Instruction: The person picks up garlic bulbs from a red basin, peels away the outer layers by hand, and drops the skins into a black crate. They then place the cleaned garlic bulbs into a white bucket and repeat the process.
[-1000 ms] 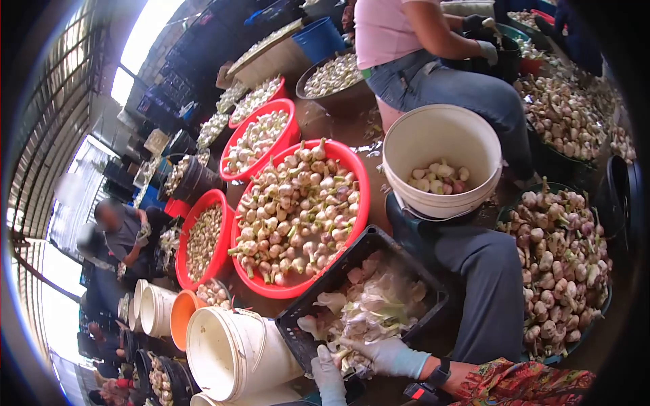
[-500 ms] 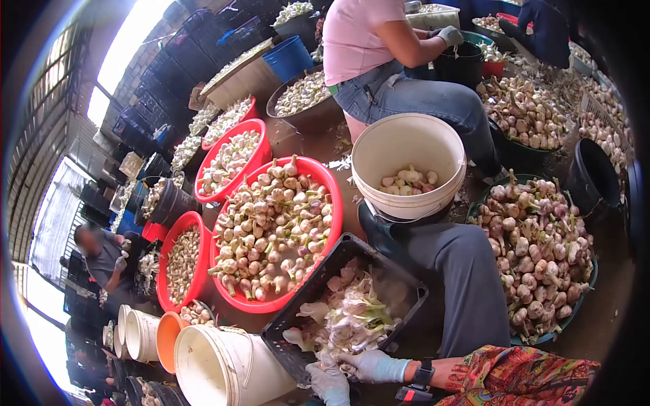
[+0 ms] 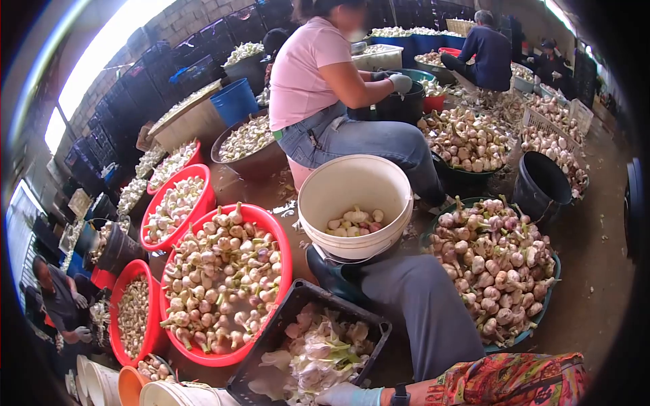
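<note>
My right hand, in a pale grey-blue glove with a dark watch at the wrist, is at the bottom edge of the head view. It is at the near side of a black plastic crate, right by a heap of garlic skins and leaves. The frame cuts off the lower part of this hand, so its fingers and anything in them are hidden. My left hand is out of view. Past my knee stands a cream bucket with several garlic bulbs inside.
A red tub of garlic is left of the crate, and a green tub heaped with bulbs is on the right. A co-worker in a pink shirt sits ahead. A black bucket stands at right; white buckets line the lower left.
The view has swung right and up, so the scene sits further left and lower. My left hand, earlier beside the right at the crate's near edge, has left the frame.
</note>
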The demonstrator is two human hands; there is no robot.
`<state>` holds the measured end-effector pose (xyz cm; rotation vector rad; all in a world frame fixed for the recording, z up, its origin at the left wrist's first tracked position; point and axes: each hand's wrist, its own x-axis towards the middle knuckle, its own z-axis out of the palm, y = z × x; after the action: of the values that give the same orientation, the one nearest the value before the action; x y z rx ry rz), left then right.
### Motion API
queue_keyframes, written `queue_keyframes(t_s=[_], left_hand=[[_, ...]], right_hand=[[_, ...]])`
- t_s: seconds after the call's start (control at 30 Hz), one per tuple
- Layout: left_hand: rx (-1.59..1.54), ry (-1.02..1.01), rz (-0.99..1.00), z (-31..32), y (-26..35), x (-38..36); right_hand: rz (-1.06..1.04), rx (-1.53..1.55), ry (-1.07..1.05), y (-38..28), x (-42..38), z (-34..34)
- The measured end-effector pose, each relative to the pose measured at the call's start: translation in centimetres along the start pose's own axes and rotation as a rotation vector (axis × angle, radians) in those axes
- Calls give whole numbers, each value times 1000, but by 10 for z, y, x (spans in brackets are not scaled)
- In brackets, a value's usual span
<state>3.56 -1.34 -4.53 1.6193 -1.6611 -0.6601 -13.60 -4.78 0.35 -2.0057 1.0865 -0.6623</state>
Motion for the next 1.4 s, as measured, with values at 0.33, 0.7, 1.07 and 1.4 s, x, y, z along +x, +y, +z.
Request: queue_keyframes(t_s=[0.33,0.7,1.07,1.4], left_hand=[[-602,-79,-422,-5,15,20],[-757,-1,-476,-16,71,25],[-1484,107,-482,-14,60,14],[-935,258,-423,-1,58,8]], right_hand=[[113,196,-94,6,1,-8],[328,859,14,20,20,-9],[265,-79,509,65,44,-5],[109,179,297,-7,23,-4]])
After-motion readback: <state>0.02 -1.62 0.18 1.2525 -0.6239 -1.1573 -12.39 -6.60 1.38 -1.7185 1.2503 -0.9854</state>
